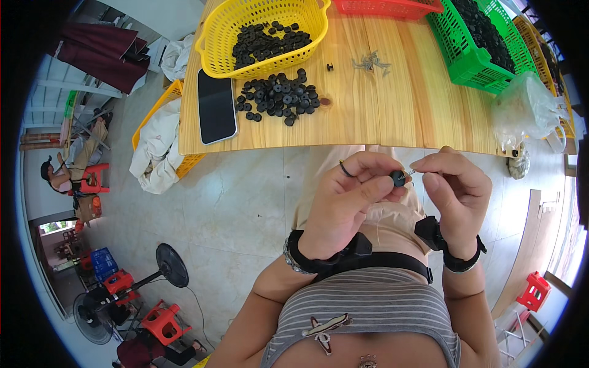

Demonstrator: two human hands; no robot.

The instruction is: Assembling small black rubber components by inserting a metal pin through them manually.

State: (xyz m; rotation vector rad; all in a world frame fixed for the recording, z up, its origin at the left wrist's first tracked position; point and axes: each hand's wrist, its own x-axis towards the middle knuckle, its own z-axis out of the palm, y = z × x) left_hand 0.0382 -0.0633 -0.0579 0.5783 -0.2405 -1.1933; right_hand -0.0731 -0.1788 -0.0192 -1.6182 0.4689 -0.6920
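In front of my lap, just off the table's near edge, my left hand point(361, 195) pinches a small round black piece point(399, 178) between thumb and fingers. My right hand point(454, 187) is closed on a thin silvery metal piece point(411, 172), which meets the black piece. The metal piece looks ridged, like a spring or a screw; its far end is hidden. On the table lie a loose heap of black round pieces point(283, 97) with centre holes and a small pile of thin metal pieces point(372, 63). One black piece point(330, 67) sits apart between them.
The wooden table point(368, 116) also bears a yellow basket point(264, 66) of black pieces, a phone point(217, 109), a red basket point(388, 7), a green crate point(472, 67) and a plastic bag point(526, 107). Behind on the left stand a fan point(172, 265) and red stools point(164, 322).
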